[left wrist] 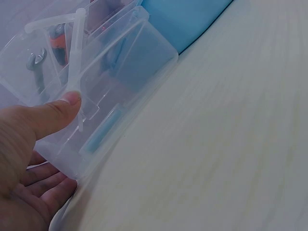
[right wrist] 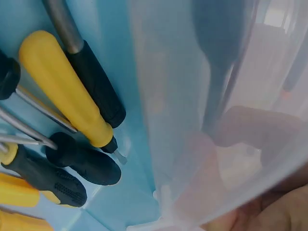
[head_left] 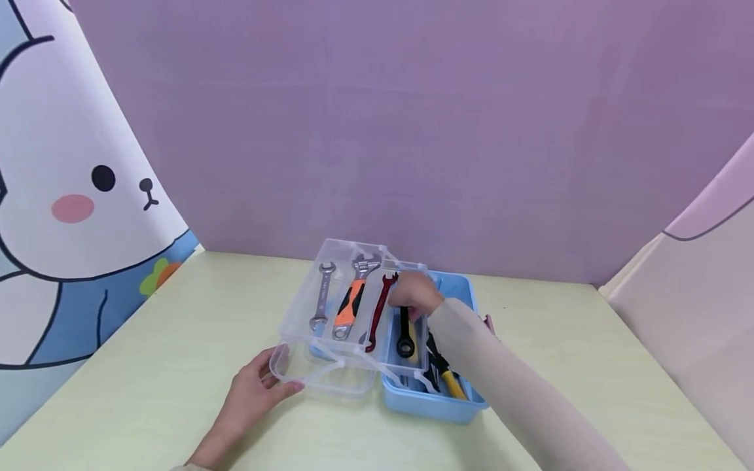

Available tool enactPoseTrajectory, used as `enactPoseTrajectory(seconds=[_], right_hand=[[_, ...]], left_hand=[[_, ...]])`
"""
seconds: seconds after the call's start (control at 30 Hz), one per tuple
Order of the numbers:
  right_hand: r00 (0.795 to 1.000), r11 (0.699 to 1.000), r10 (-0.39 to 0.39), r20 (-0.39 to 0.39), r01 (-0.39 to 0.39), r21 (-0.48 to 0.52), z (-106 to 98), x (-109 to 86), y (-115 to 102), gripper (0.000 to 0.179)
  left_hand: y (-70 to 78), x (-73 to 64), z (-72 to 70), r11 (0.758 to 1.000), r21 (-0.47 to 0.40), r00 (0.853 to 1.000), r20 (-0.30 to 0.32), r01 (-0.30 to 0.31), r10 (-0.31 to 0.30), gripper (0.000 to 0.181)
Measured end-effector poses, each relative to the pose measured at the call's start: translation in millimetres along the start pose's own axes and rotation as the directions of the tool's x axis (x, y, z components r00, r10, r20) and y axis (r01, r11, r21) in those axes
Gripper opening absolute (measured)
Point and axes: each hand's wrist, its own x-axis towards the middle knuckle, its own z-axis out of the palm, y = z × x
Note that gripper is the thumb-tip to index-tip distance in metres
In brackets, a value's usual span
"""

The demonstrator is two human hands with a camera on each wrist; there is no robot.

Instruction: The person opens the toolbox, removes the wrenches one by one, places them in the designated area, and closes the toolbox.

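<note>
At the near left corner of a clear plastic lid (head_left: 347, 383), my left hand (head_left: 253, 392) grips the edge. In the left wrist view the thumb (left wrist: 57, 115) lies over the lid and the other fingers are at its outer side. My right hand (head_left: 415, 294) is in the clear tray (head_left: 297, 320), pinching the upper end of a black ring wrench (head_left: 404, 340). Through the cloudy tray wall, the right wrist view shows the fingertips at the wrench's dark handle. Left of it in the tray lie a red wrench (head_left: 379, 311), an orange-handled adjustable wrench (head_left: 351, 304) and a silver wrench (head_left: 323, 294).
The blue toolbox base (head_left: 436, 409) stands under the tray's right side. It holds several tools, among them a yellow-handled screwdriver (right wrist: 67, 86) and a black-handled one (right wrist: 86, 159). White hinge arms (left wrist: 74, 57) link the clear parts. A purple cloth wall (head_left: 412, 131) rises behind the table.
</note>
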Motion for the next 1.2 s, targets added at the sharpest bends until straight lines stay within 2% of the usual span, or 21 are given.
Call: enactPoseTrajectory(seconds=[0.23, 0.53, 0.67, 0.87, 0.97, 1.1, 1.2], right_hand=[[0.999, 0.989, 0.017, 0.048, -0.024, 0.148, -2, 1.6, 7, 0.015], [0.997, 0.981, -0.030, 0.069, 0.016, 0.195, -7, 2.0, 11, 0.019], [0.994, 0.965, -0.053, 0.099, 0.025, 0.263, -8, 0.7, 13, 0.020], [0.981, 0.916, -0.090, 0.172, 0.014, 0.400, -7, 4.1, 19, 0.025], [0.974, 0.892, -0.107, 0.201, 0.005, 0.452, -7, 6.6, 23, 0.022], [0.969, 0.861, -0.123, 0.214, -0.003, 0.508, -5, 9.0, 28, 0.018], [0.968, 0.828, -0.139, 0.208, -0.002, 0.560, -5, 9.2, 32, 0.023]], left_hand=[[-1.3, -1.9, 1.0, 1.000, -0.018, 1.000, 0.009, 0.019, -0.019, 0.076], [-2.0, -2.0, -4.2, 1.000, 0.021, 1.000, -0.003, 0.008, -0.008, 0.075], [-3.3, -2.4, -5.2, 1.000, 0.021, 1.000, -0.003, 0.018, -0.018, 0.076], [-5.7, -1.5, -3.5, 1.000, 0.011, 1.000, 0.003, 0.014, -0.015, 0.077], [-5.0, -1.6, -3.7, 0.999, 0.023, 1.000, -0.002, 0.024, -0.024, 0.077], [-3.0, -1.0, -4.0, 0.998, 0.046, 0.999, -0.003, 0.038, -0.038, 0.078], [-2.0, 0.2, -4.5, 0.998, 0.049, 0.999, 0.001, 0.040, -0.040, 0.078]])
